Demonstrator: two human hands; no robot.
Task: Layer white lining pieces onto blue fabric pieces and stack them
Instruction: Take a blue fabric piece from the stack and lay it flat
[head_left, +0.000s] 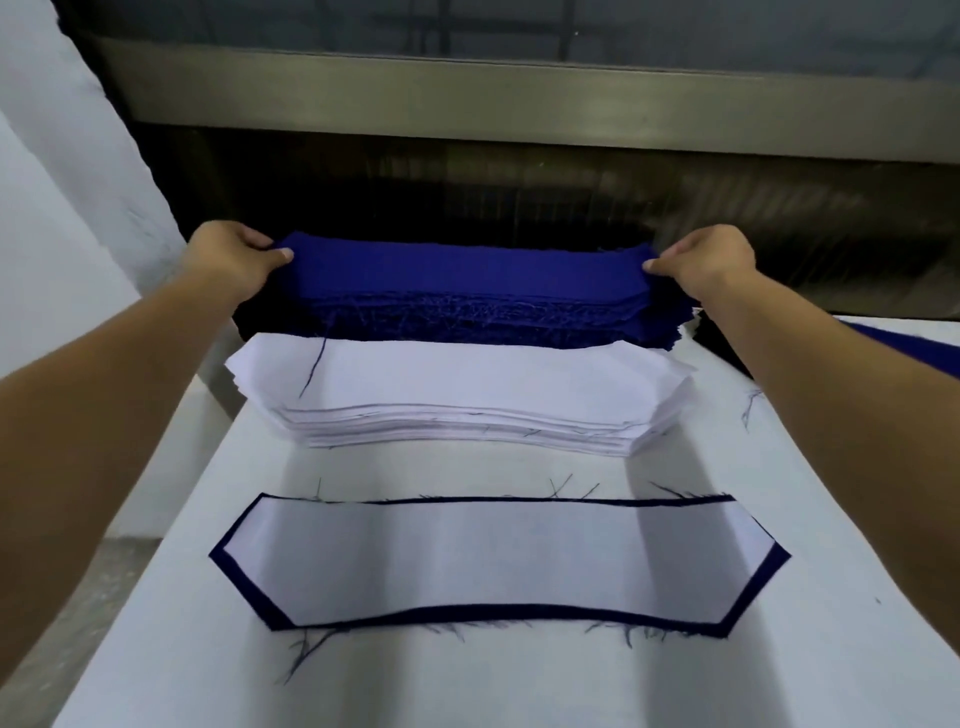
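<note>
Progress looks early — one layered pair lies done on the table. Left hand and right hand each pinch an end of the top blue piece — tall blue stack and white stack remain.

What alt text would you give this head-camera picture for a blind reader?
Left hand and right hand pinch the top of the blue fabric stack at its ends, on the far side of the table. Nearer lies a white lining stack; nearest, one white lining piece laid on a blue piece.
</note>
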